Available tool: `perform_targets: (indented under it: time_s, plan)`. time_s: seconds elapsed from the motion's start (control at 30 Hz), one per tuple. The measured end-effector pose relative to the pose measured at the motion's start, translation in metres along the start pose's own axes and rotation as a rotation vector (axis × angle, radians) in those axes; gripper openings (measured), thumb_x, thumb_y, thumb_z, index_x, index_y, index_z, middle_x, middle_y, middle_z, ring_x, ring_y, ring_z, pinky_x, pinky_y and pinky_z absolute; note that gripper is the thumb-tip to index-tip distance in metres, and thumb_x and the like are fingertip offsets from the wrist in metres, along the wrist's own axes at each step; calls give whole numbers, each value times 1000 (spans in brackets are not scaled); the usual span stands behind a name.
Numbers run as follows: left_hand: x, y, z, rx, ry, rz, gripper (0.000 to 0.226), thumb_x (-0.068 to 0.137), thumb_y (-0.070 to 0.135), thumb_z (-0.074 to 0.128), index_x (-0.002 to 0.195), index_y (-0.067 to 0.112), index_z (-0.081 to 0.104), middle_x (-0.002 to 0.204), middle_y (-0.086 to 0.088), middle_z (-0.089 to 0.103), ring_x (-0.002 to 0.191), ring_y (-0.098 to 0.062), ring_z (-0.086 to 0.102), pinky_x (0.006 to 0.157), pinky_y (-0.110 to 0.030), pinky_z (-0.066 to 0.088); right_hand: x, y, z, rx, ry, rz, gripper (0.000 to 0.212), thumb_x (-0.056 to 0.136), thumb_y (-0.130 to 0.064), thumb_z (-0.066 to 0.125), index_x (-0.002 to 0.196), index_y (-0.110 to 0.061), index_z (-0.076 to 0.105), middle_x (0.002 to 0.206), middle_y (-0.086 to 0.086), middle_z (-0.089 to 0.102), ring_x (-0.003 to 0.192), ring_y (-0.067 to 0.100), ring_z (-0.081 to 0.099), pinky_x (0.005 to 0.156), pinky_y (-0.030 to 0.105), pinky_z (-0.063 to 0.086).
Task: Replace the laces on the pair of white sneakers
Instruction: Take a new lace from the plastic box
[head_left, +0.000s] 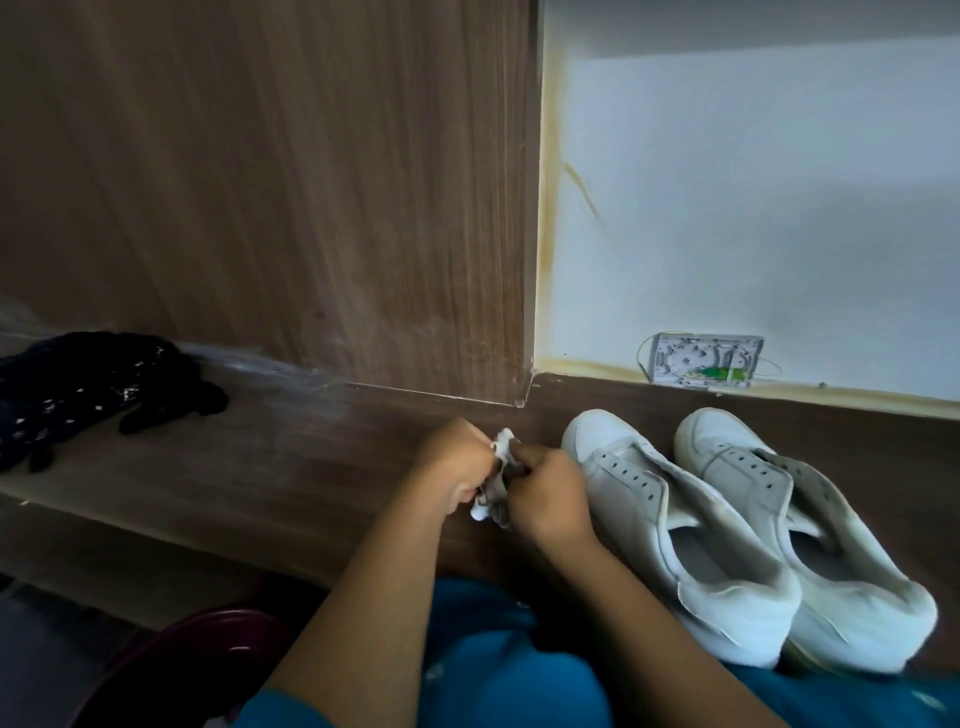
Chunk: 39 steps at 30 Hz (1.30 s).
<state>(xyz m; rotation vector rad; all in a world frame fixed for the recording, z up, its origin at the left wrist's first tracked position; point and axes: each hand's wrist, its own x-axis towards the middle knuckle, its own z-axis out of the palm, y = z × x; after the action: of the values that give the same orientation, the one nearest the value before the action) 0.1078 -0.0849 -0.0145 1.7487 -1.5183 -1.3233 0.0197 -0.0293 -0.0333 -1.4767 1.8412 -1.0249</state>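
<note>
Laces (492, 486), a bunched white bundle, sat at six o'clock, gripped from both sides by the curled left hand (457, 462) and right hand (550, 501). Unlaced white sneakers (623, 493) stood side by side at four o'clock on the wooden ledge (260, 467); dark cloth (88, 389) lay at nine o'clock.

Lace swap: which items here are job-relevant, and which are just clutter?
Job: inner sneaker and outer sneaker, both laceless; white bundle, likely laces, held by left hand and right hand.
Lying about: dark cloth; open wall box; maroon basin.
</note>
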Motion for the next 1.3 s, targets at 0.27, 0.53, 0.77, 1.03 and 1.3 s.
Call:
perform_targets:
  time_s: [0.27,0.53,0.77,1.03,1.3]
  plan:
    - [-33,-27,-97,-322,210,58,16,83,-1,65,89,8,53,80,-14,63,63,-19,60,58,-30,54,4,-79,33,-60,-195,-208,25,86,-13,59,104,-23,74,96,2,74,94,12,66,77,20,47]
    - [-74,-83,-218,-271,387,18,24,79,-12,63,65,5,52,59,-14,58,46,-17,60,49,-28,56,-10,-160,142,6,-462,-230,24,85,0,56,89,-12,76,87,8,74,86,21,69,75,34,55]
    - [-81,-137,-271,-170,374,-158,10,74,-12,65,72,-4,60,72,-22,62,65,-30,64,63,-40,59,-25,-175,233,-107,-650,-241,16,84,0,61,93,-5,72,93,14,72,83,23,65,74,41,55]
    - [-79,-127,-284,-156,180,-403,19,94,15,53,108,4,59,85,-9,51,63,-9,62,55,-25,53,-27,-176,261,-464,-701,-367,29,94,-13,50,121,-8,61,111,15,65,97,29,63,71,34,46]
    - [-75,-129,-266,-115,177,-302,64,86,26,65,142,13,37,153,-7,26,139,-32,25,101,-53,33,-16,-172,214,-260,-711,-265,43,95,-8,47,137,-12,46,117,11,61,64,8,41,48,19,29]
